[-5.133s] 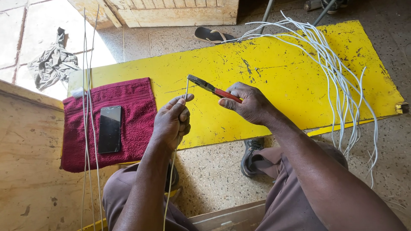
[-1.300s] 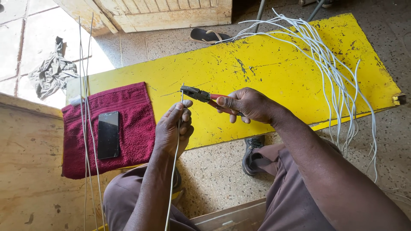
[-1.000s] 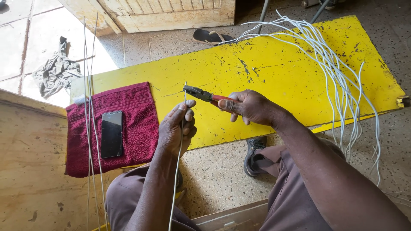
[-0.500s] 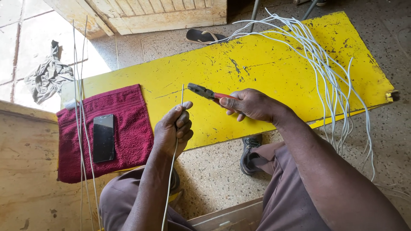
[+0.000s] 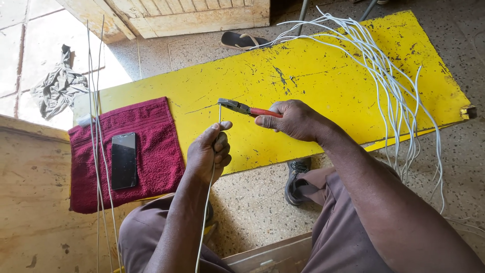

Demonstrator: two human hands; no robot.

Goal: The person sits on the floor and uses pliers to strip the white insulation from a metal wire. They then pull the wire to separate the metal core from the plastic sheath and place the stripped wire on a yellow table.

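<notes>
My left hand (image 5: 208, 151) is closed around a thin white wire (image 5: 219, 115) that stands up from the fist and trails down past my forearm. My right hand (image 5: 292, 119) grips red-handled pliers (image 5: 242, 107), whose dark jaws meet the wire's upper end. Both hands hover over the near edge of a scuffed yellow board (image 5: 303, 76). A bundle of several white wires (image 5: 389, 81) lies across the board's right part and hangs over its front edge.
A dark red towel (image 5: 151, 151) on the board's left end carries a black phone (image 5: 124, 160). Long thin wires (image 5: 96, 141) run over the towel. A sandal (image 5: 245, 40) and a crumpled grey cloth (image 5: 58, 88) lie on the floor beyond; my shoe (image 5: 298, 177) is below the board.
The pliers' jaws have come onto the top of the wire, which my left hand keeps upright; the hands shifted slightly between frames.
</notes>
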